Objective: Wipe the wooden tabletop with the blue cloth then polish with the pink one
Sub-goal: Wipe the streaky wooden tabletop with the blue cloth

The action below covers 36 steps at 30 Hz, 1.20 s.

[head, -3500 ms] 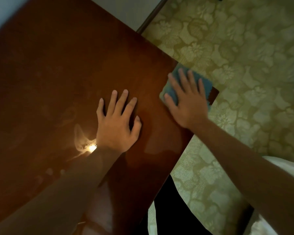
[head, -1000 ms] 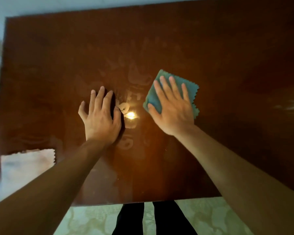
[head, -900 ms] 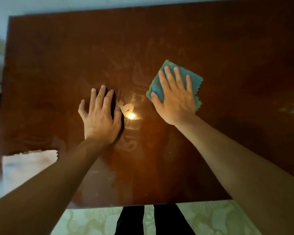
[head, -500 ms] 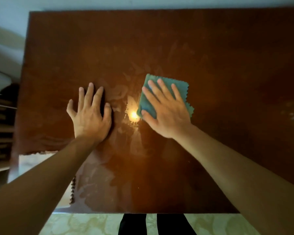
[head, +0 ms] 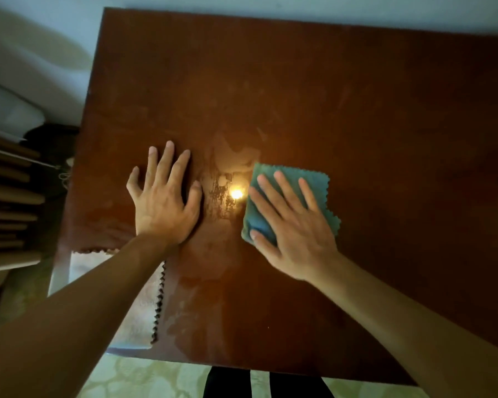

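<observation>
The wooden tabletop (head: 357, 116) fills most of the head view, its near edge running along the bottom of the frame. The right hand (head: 293, 225) lies flat on the blue cloth (head: 288, 179), fingers straight and spread, pressing it against the surface near the middle of the tabletop; nothing is gripped or pinched. The cloth's zigzag-cut edges show beyond the fingertips and past the little-finger side.

The left hand (head: 164, 202) rests palm-down directly on the bare wood, well toward the left edge, fingers extended and slightly fanned, holding nothing. A bright light reflection (head: 237, 193) sits on the wood between the two hands, with smeared wipe marks around it.

The pink cloth (head: 140, 305) lies flat at the near-left corner of the tabletop, partly covered by the left forearm; its colour reads pale in this light. Stacked boards (head: 9, 202) stand beyond the left edge.
</observation>
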Each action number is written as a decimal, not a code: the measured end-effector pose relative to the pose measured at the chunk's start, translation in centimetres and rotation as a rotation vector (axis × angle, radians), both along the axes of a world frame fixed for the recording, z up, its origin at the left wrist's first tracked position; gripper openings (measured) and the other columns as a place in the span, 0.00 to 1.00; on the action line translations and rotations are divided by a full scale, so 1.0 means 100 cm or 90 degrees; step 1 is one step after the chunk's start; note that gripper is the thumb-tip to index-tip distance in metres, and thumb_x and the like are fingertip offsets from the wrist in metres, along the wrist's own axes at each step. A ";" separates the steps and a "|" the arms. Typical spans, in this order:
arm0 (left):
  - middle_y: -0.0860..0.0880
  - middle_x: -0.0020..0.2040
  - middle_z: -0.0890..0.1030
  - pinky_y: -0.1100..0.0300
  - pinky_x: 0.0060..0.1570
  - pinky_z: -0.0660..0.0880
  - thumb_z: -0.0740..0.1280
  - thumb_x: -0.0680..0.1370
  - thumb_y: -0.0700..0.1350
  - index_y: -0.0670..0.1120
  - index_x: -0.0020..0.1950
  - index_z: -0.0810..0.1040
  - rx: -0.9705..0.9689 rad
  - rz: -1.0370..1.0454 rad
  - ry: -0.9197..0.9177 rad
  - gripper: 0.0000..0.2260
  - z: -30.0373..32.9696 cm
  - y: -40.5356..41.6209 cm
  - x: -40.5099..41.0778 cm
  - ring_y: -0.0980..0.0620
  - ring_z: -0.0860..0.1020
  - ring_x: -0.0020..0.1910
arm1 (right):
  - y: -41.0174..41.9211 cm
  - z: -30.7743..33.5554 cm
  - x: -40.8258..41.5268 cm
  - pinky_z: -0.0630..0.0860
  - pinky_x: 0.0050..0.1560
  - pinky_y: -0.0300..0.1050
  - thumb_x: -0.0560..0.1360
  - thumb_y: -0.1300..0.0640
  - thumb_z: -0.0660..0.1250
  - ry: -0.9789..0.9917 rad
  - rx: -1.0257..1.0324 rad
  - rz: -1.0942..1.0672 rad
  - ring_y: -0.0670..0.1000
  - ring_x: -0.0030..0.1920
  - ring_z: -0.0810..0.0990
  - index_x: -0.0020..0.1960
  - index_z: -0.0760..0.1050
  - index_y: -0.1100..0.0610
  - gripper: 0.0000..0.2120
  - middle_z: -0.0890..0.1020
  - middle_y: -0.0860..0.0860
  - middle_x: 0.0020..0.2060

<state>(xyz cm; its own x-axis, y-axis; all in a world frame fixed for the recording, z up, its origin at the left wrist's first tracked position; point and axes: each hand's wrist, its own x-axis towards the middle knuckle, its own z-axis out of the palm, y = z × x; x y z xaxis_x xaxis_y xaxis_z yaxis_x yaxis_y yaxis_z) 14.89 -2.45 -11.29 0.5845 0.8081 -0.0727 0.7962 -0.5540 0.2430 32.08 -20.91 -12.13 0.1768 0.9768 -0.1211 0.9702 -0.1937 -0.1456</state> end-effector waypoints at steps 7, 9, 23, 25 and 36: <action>0.48 0.82 0.57 0.40 0.76 0.47 0.52 0.80 0.59 0.51 0.80 0.62 0.009 -0.008 -0.013 0.29 -0.004 0.000 -0.002 0.46 0.50 0.82 | 0.035 0.002 0.018 0.46 0.81 0.61 0.82 0.36 0.49 -0.006 -0.007 0.038 0.54 0.83 0.49 0.83 0.55 0.49 0.32 0.56 0.50 0.83; 0.48 0.82 0.56 0.40 0.77 0.46 0.52 0.79 0.58 0.51 0.80 0.62 0.003 -0.009 -0.019 0.30 -0.003 0.000 -0.002 0.46 0.49 0.82 | 0.077 0.004 0.043 0.46 0.81 0.60 0.83 0.36 0.48 -0.011 0.007 -0.035 0.53 0.83 0.50 0.83 0.55 0.49 0.32 0.57 0.50 0.83; 0.47 0.80 0.63 0.39 0.76 0.50 0.53 0.80 0.53 0.49 0.77 0.69 0.002 -0.002 -0.142 0.26 -0.004 0.001 -0.004 0.45 0.55 0.81 | 0.050 0.014 -0.027 0.45 0.81 0.62 0.82 0.36 0.51 0.013 -0.039 0.172 0.54 0.83 0.47 0.82 0.56 0.49 0.33 0.56 0.50 0.83; 0.47 0.79 0.64 0.39 0.76 0.51 0.53 0.80 0.53 0.49 0.77 0.69 0.006 -0.004 -0.151 0.25 -0.006 0.002 -0.005 0.45 0.56 0.81 | 0.022 0.013 -0.052 0.48 0.80 0.63 0.82 0.37 0.52 0.028 -0.039 0.205 0.55 0.83 0.50 0.82 0.57 0.49 0.31 0.57 0.51 0.82; 0.47 0.78 0.66 0.44 0.78 0.47 0.53 0.80 0.54 0.48 0.77 0.69 -0.039 0.012 -0.212 0.26 -0.005 0.003 -0.007 0.46 0.56 0.80 | 0.149 0.009 0.010 0.44 0.81 0.59 0.82 0.36 0.46 -0.030 -0.024 0.002 0.54 0.83 0.49 0.83 0.54 0.47 0.32 0.55 0.49 0.83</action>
